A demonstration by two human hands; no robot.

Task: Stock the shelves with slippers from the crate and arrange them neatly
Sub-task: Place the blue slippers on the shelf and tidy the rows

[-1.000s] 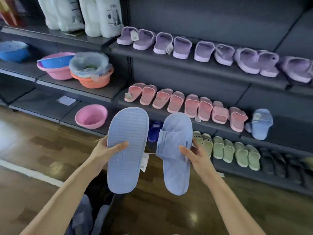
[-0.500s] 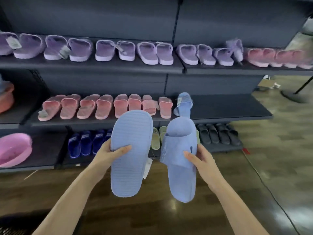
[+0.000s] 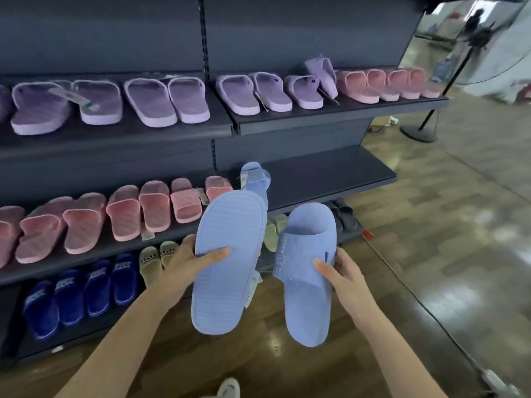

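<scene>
wooden floor (image 3: 448, 254): glossy, reflective | black stand (image 3: 419, 135): round base on floor, far right | white shoe (image 3: 228, 387): bottom edge

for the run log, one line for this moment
left hand grips sole-up blue slipper | right hand grips strap-up blue slipper | neither shelved yet

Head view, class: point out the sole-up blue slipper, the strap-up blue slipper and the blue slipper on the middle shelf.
Sole-up blue slipper (image 3: 232, 282): head view, ribbed sole.
Strap-up blue slipper (image 3: 301, 248): head view, strap.
Shelved blue slipper (image 3: 255, 181): head view, visible middle.
</scene>
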